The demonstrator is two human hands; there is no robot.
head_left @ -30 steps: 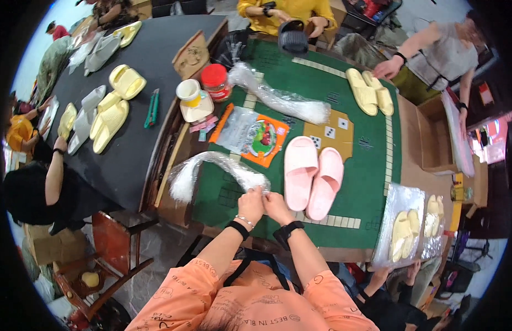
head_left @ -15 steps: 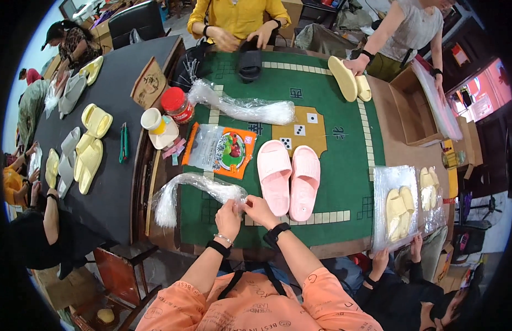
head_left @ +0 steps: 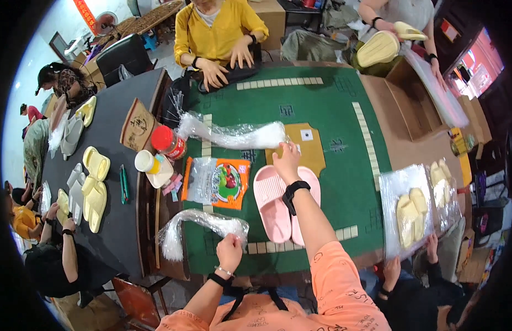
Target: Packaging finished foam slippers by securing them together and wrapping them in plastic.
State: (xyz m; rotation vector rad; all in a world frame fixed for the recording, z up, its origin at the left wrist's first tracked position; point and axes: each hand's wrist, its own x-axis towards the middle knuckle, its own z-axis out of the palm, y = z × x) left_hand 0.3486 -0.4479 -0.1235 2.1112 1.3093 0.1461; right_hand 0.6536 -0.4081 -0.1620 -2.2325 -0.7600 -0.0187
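Observation:
My left hand is closed on the end of a clear plastic sleeve filled with thin white strands. Reaching forward over a pair of pink slippers, my right hand has its fingers bent together; anything in them is too small to make out. Its fingertips are close to the end of a second sleeve of white strands. The slippers lie side by side, partly covered by my right forearm. An orange and clear printed packet lies flat between the two sleeves.
A red-lidded jar and a white cup stand left of the green mat. Yellow slippers lie on the dark left table. At right are bagged slippers and a cardboard box. Co-workers surround the tables.
My right hand has left the near sleeve and moved forward over the slippers; my left hand keeps its hold. Opposite, a co-worker's hands have shifted left. Another, far right, has lifted yellow slippers off the table.

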